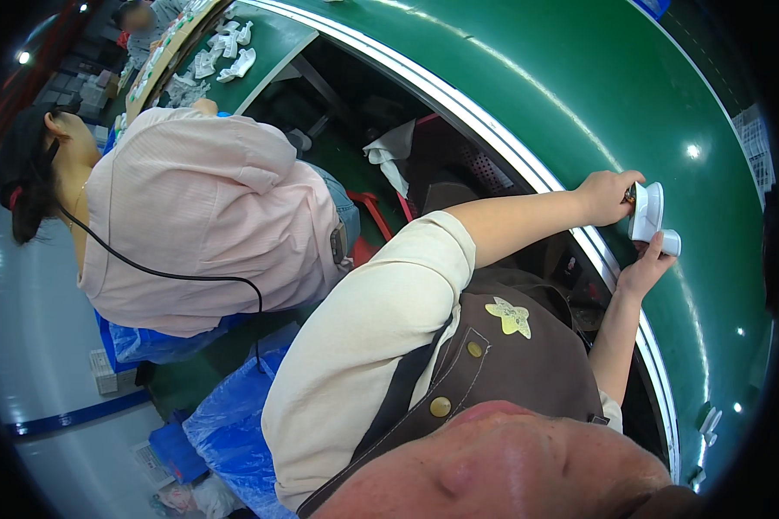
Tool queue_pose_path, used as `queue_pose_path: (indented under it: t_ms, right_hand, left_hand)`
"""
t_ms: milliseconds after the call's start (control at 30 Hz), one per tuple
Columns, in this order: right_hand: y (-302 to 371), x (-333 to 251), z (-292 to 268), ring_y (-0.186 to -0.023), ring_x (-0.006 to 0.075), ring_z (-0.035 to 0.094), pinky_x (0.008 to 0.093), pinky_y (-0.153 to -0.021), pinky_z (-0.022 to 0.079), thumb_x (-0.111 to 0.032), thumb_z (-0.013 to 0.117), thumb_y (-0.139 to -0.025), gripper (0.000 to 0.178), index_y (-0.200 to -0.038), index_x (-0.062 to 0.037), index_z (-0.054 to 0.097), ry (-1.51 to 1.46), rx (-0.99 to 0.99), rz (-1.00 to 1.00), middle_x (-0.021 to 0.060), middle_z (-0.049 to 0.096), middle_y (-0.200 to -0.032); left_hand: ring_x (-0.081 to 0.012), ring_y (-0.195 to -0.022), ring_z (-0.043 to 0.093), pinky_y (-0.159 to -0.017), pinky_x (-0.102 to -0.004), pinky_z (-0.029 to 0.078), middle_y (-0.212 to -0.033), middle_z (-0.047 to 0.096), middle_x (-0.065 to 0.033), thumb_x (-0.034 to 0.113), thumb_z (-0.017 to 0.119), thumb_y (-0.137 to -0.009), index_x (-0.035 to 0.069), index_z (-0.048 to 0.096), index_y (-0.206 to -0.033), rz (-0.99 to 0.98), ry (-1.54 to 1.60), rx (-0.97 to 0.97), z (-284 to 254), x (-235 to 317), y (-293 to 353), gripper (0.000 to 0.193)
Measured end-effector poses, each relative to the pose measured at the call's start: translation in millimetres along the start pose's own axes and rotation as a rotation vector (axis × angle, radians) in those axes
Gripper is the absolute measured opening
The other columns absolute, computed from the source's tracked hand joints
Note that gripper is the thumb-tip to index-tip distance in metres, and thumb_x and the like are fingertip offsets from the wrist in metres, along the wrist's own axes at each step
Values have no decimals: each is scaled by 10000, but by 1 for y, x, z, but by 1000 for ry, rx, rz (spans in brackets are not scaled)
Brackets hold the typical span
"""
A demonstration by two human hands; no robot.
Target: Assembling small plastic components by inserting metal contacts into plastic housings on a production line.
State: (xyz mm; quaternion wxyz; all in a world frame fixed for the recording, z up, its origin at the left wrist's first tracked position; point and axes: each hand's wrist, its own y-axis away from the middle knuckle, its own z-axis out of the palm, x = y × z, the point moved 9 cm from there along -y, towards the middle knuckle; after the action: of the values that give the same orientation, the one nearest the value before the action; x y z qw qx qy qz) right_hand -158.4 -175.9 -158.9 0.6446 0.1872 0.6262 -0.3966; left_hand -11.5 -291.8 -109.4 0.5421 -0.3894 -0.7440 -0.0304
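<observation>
Above the green table [580, 95], a white plastic part [646, 213] with a wide, rounded head and a short round stub is held up between my two hands. My right hand [645, 268] is closed on the stub side, thumb along it. My left hand [610, 197] is closed at the other side of the head, its fingers around a small dark piece that touches the white part. Most of that dark piece is hidden by the fingers, and its kind cannot be made out.
A co-worker in a pink shirt [190, 208] sits at left, by a table with several white plastic parts [238, 65]. A pale metal rail [493, 130] edges my table. Small white pieces [710, 424] lie at lower right. Blue plastic sheeting [238, 415] is behind me.
</observation>
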Motion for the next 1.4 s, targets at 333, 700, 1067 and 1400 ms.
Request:
queue_pose_path:
  t_ms: [333,700,1067,1400]
  right_hand:
    - [2,-8,6,-863,148,550,282,-700,461,-270,577,-913,352,-1109,-40,396,4,14,6,80,520,-1031]
    - [3,-9,9,-872,150,548,284,-712,464,-264,574,-916,360,-1119,-31,390,19,19,17,88,516,-1040]
    - [1,-7,10,-870,147,547,278,-710,466,-271,582,-910,366,-1114,-30,398,18,23,1,86,512,-1034]
    - [0,-7,11,-866,147,546,276,-704,467,-280,591,-904,378,-1113,-31,397,20,9,-5,87,509,-1035]
  left_hand:
    - [-358,-762,628,-696,-421,502,-808,644,-179,119,611,-743,50,499,-1172,27,1,22,-4,1,-1,448]
    - [-358,-771,628,-702,-423,501,-815,643,-181,113,602,-745,51,501,-1172,12,6,10,-6,-1,-1,443]
    - [-363,-804,629,-720,-439,500,-839,650,-188,142,627,-756,40,500,-1155,-16,9,-10,-8,-3,-3,432]
    - [-367,-801,627,-723,-442,498,-833,648,-192,141,623,-757,42,498,-1161,-24,16,-17,-9,-4,-4,435]
